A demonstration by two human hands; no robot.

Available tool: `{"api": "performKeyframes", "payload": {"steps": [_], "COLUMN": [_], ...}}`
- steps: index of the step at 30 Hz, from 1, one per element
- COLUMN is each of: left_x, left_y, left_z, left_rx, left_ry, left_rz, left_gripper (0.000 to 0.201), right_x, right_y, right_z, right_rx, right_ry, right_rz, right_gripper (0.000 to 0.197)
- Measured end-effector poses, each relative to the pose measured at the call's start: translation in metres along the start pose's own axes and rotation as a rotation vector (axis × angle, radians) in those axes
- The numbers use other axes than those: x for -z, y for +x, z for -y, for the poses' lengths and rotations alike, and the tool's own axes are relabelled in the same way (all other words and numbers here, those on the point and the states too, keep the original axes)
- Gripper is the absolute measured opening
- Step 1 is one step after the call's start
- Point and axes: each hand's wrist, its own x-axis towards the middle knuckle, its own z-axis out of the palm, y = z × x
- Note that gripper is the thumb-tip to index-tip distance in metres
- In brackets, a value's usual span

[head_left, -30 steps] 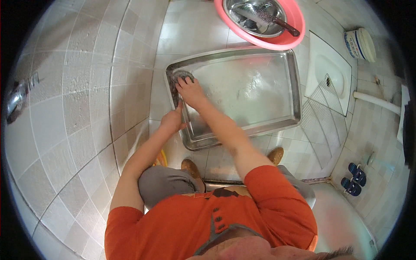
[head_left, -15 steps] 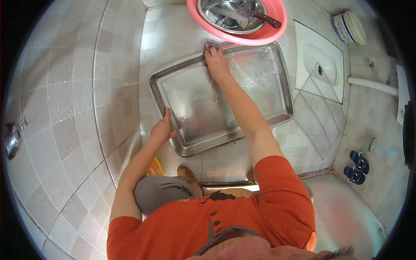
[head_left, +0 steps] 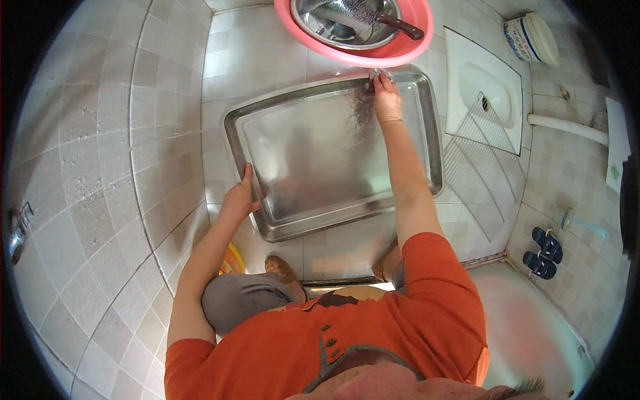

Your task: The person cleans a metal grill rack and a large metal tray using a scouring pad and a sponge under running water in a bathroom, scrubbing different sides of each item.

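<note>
A large rectangular metal tray (head_left: 307, 160) with a raised rim lies on the tiled floor in front of me, its inside wet and shiny. At its left edge, my left hand (head_left: 240, 198) grips the rim, one finger stretched along the metal. My right hand (head_left: 387, 102) is at the far rim, right of the tray's middle, closed on a small greyish scouring pad (head_left: 375, 73) that is mostly hidden under the fingers. The pad presses on the rim, close to a pink basin.
Beyond the tray stands the pink basin (head_left: 287, 30) holding a metal bowl (head_left: 303, 32) with a wooden-handled knife (head_left: 400, 25) across it. To the right are a wire rack (head_left: 483, 160), a squat toilet (head_left: 460, 67), a white bucket (head_left: 543, 40) and dark sandals (head_left: 548, 245). A tiled wall (head_left: 93, 160) rises at left.
My right hand has slid rightward along the tray's far rim with the scouring pad. My left hand stays on the left rim. The whole view has shifted slightly.
</note>
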Motion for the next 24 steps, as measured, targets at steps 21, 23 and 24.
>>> {"api": "performKeyframes", "payload": {"steps": [21,23,24], "left_x": [-0.033,0.009,0.029], "left_y": [0.038,0.025,0.019], "left_z": [0.063,0.045,0.026], "left_rx": [-0.215,-0.172,-0.172], "left_ry": [-0.025,-0.084,-0.140], "left_rz": [-0.354,-0.412,-0.466], "left_gripper": [0.069,0.069,0.069], "right_x": [0.054,0.095,0.094], "right_y": [-0.144,-0.134,-0.146], "right_z": [-0.012,-0.016,-0.046], "right_rx": [-0.757,-0.718,-0.682], "right_ry": [0.140,0.022,-0.087], "right_rz": [0.295,0.109,0.080], "right_gripper": [0.025,0.023,0.031]}}
